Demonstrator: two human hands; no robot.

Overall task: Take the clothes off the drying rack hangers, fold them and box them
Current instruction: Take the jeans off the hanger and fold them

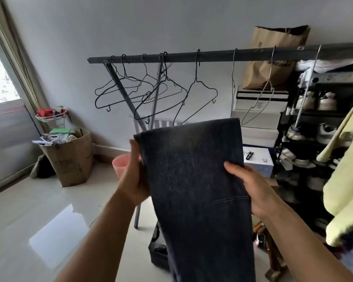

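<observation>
Jeans (194, 180) held up before the rack (192, 55), folded over at top. Left hand (134, 178) grips the left edge, right hand (251, 190) the right edge. Bare hangers (163, 94) on the bar behind.

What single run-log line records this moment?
left hand: grips dark denim garment | right hand: grips it | wire hangers: bare | boxing: not yet

The jeans (198, 180) run off the bottom edge, so their lower end is out of sight. They cover the fingers of both hands, most of the dark box (157, 251) on the floor and part of the pink cup (120, 163). The yellow garment (346, 180) is cut by the right edge and blurred.
</observation>
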